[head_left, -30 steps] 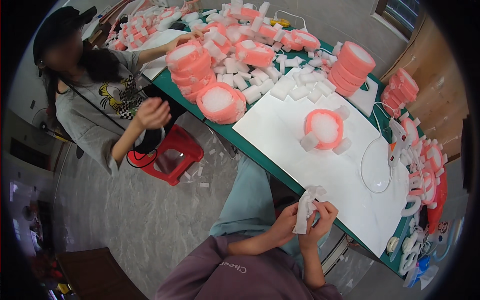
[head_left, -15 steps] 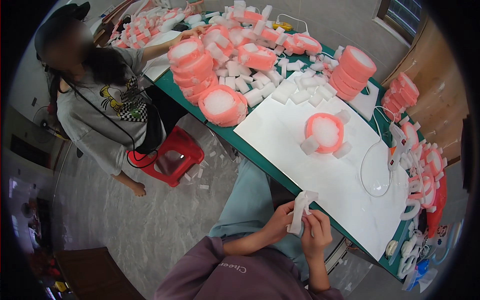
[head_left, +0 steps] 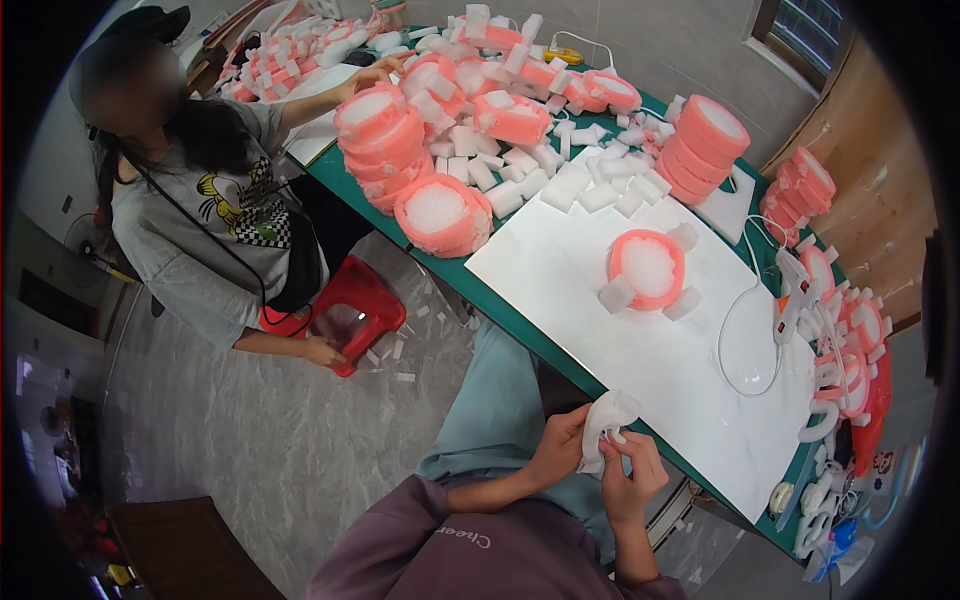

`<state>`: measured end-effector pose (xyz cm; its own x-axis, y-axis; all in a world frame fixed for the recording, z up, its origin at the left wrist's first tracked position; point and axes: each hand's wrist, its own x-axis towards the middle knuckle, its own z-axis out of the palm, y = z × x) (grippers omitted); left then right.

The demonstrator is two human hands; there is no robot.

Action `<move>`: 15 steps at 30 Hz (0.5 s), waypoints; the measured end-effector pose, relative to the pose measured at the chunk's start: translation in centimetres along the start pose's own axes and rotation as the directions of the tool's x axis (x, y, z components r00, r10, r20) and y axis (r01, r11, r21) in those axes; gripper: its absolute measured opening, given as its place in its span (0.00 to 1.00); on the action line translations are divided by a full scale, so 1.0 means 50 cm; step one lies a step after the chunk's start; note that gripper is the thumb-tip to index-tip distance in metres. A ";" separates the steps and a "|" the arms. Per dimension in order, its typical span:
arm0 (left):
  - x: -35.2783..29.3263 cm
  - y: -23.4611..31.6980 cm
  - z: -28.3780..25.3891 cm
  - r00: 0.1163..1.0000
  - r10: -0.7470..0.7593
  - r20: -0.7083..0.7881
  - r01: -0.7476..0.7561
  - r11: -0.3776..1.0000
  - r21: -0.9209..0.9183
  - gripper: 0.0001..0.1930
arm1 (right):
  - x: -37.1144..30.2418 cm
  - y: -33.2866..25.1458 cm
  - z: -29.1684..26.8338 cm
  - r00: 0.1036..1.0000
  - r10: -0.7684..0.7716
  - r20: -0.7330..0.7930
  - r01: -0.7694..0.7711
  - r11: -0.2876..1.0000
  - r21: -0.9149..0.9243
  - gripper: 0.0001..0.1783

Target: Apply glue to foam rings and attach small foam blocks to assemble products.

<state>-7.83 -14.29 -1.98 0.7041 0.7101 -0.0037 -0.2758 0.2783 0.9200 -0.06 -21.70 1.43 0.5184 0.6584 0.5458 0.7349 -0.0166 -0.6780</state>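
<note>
Just off the table's front edge, my left hand and my right hand both grip a thin, bent white foam piece. The left fingers pinch its left side. The right fingertips press into its lower right side, partly hiding it. Beyond my hands, a round pink-rimmed foam piece with a white middle lies on the white board. Small white foam blocks stick out around its rim. Neither hand touches that round piece.
Several pink-and-white foam rounds are stacked at the left, with another stack at the back right. Loose white blocks pile between them. A white cable and power strip lie at right. A co-worker stands by a red stool.
Between my hands, the white foam piece has been bent into a wider curve, and its top leans further right. The co-worker's lower hand has moved right onto the red stool.
</note>
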 end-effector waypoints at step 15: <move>0.013 0.006 -0.011 0.940 0.340 -0.027 -0.274 0.800 0.534 0.11 | 0.009 0.011 0.020 0.944 0.297 0.142 -0.318 0.936 0.151 0.07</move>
<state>-7.81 -13.38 -1.91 0.5505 0.7795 0.2988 -0.0642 -0.3173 0.9461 0.13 -20.67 0.78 0.6459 0.7235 0.2437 0.4574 -0.1110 -0.8823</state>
